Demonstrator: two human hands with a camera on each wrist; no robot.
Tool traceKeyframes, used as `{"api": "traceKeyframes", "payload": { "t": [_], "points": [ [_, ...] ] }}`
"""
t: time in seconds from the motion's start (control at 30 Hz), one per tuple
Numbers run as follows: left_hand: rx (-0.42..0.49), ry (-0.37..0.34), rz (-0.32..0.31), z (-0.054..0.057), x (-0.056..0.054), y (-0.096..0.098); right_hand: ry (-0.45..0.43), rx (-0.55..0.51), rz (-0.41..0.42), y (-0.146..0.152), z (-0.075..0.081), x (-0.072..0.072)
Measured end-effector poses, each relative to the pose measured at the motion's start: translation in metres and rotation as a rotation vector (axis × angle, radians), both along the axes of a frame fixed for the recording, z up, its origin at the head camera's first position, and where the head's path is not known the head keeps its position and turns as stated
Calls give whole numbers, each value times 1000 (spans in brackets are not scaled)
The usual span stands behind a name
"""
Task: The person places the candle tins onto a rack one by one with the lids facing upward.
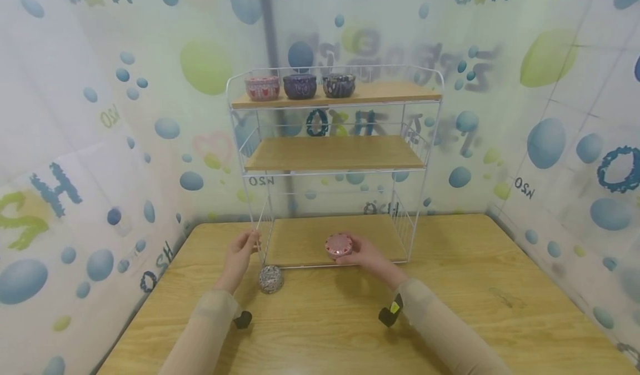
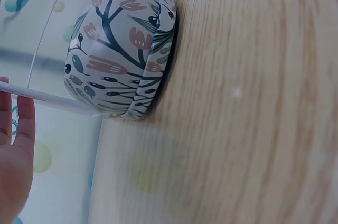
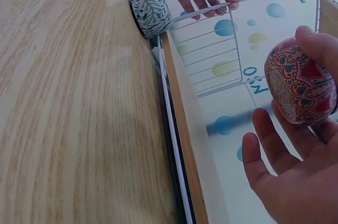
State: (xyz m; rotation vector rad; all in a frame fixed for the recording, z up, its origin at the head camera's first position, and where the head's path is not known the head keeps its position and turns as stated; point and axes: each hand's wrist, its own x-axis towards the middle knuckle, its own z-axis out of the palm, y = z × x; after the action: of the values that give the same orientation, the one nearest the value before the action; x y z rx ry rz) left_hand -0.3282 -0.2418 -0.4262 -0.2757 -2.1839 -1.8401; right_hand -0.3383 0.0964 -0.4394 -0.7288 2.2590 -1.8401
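My right hand point(image 1: 367, 254) holds a small round tin point(image 1: 339, 245) with a red and pink pattern, just over the front of the rack's bottom shelf point(image 1: 300, 236). Thumb and forefingers grip its sides in the right wrist view, while the other fingers point(image 3: 272, 134) stay off it. At the left front post point(image 2: 53, 97) of the white wire rack, my left hand point(image 1: 241, 253) grips the post with its fingertips. A second tin point(image 2: 113, 49), pale with dark stems and pinkish flowers, stands on the table beside the foot of that post.
Three patterned tins, one pink point(image 1: 262, 88), one dark purple point(image 1: 300, 87) and one dark floral point(image 1: 339, 86), line the left part of the top shelf. A wooden middle shelf point(image 1: 335, 154) hangs above the held tin. The wooden table point(image 1: 320, 330) is enclosed by printed curtains point(image 1: 565, 114).
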Motion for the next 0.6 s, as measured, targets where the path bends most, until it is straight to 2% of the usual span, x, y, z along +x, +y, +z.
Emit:
{"api": "traceKeyframes", "payload": {
  "t": [0.1, 0.33, 0.6],
  "points": [
    [-2, 9, -4, 0, 0, 0, 23, 12, 10, 0, 1, -1],
    [14, 4, 4, -21, -21, -8, 32, 32, 8, 2, 11, 3],
    [-2, 32, 6, -23, -20, -8, 43, 23, 28, 5, 19, 5]
  ]
}}
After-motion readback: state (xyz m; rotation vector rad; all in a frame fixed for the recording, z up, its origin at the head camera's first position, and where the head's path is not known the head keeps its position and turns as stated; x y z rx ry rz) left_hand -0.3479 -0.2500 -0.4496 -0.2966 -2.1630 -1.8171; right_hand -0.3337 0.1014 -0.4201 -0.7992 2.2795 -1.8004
